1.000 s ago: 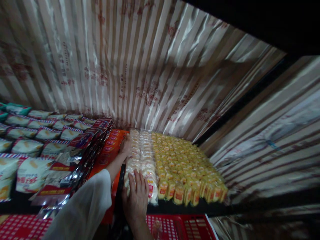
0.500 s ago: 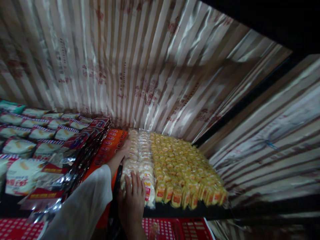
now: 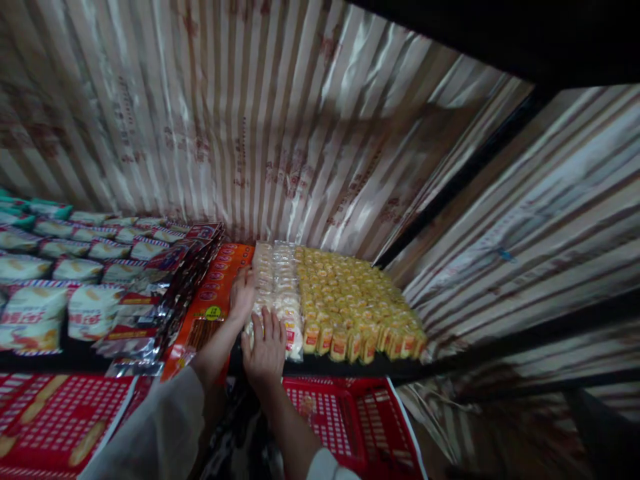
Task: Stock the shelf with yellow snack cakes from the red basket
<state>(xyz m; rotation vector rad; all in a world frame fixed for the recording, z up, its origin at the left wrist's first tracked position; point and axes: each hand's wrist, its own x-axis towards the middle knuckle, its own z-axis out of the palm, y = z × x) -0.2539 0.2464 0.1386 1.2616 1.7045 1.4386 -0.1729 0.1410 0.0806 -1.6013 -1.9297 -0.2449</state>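
Note:
Two columns of clear-wrapped white snack packs (image 3: 293, 317) stand on the dark shelf in front of me. My left hand (image 3: 243, 293) lies along the left side of these packs, fingers stretched toward the back and partly blurred. Over the front end of the left column rests my right hand (image 3: 265, 347), with its fingers extended on the wrapping. To the right of the white packs stand tight rows of yellow-wrapped snack packs (image 3: 345, 300). An orange package (image 3: 215, 277) lies just left of my left hand.
Dark red and silver packets (image 3: 145, 293) overlap left of the orange package, beside rows of white snack bags (image 3: 95, 310). Red baskets (image 3: 345, 420) sit below the shelf's front edge (image 3: 350, 367). Striped sheeting (image 3: 225, 120) rises behind, and a dark post (image 3: 460, 180) slants at right.
The view has tilted down, showing more of the red baskets. My left hand has drawn back toward me along the white packs. My right hand stays at their front.

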